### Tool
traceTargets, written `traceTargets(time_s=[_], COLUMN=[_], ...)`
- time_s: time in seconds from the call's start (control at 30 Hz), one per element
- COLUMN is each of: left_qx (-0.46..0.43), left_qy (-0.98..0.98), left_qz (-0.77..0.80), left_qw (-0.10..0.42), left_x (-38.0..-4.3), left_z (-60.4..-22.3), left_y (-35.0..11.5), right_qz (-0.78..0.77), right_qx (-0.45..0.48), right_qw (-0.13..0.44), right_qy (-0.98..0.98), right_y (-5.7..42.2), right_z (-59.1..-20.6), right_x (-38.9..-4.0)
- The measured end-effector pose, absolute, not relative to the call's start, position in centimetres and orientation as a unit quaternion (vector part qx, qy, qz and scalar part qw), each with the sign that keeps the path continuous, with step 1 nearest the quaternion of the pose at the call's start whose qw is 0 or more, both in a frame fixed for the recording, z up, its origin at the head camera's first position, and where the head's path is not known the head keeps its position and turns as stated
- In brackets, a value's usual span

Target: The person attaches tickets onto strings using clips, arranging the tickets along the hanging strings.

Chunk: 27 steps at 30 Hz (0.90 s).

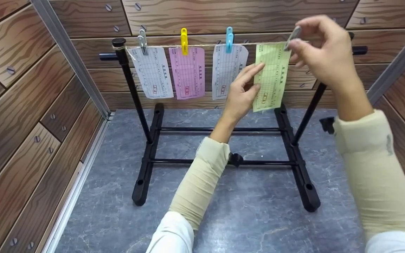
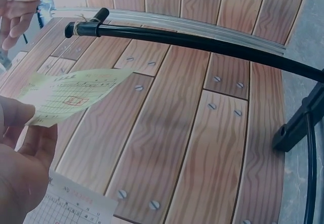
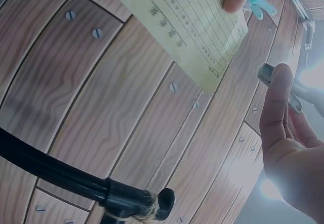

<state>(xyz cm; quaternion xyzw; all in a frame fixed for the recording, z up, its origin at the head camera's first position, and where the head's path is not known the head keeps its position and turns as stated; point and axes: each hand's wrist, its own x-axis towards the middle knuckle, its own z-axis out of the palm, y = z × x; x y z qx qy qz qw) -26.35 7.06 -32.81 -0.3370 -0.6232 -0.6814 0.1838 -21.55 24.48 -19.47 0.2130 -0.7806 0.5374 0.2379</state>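
My left hand (image 1: 242, 92) pinches the left edge of a yellow-green printed paper slip (image 1: 271, 78) between thumb and fingers. The slip's top edge lies along a thin string (image 1: 202, 45); in the left wrist view the slip (image 2: 76, 95) bows in a curve. My right hand (image 1: 329, 52) holds a grey clothespin (image 1: 293, 38) between thumb and fingertips, beside the slip's top right corner. In the right wrist view that clothespin (image 3: 265, 74) appears apart from the slip (image 3: 187, 31). Part of the slip's left edge is hidden behind my left fingers.
Left along the string hang a white slip (image 1: 151, 72) under a grey clothespin (image 1: 142, 41), a pink slip (image 1: 187, 72) under a yellow one (image 1: 184, 40), and another white slip (image 1: 227, 68) under a blue one (image 1: 229, 38). A black stand (image 1: 134, 91) carries the string before wood-patterned walls.
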Motion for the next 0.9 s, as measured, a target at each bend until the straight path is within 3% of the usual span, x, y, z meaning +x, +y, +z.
traceTargets(time_s=[0.23,0.5,0.9], left_qx=[-0.337,-0.323,-0.327], left_qy=[-0.631,-0.634,-0.646], left_qz=[-0.674,-0.680,-0.664], left_qw=[0.186,0.179,0.186], left_x=[-26.7,-27.0,-26.9], left_z=[-32.8,-32.9,-32.8], left_y=[7.5,7.2,7.1], right_qz=[0.505,0.485,0.396], right_qx=[0.195,0.186,0.172], right_qw=[0.206,0.208,0.288], right_qy=[-0.815,-0.829,-0.855], right_y=[24.4,24.0,22.9], right_z=[-17.5,-17.3,-18.1], right_x=[-23.4,-25.3,-26.7])
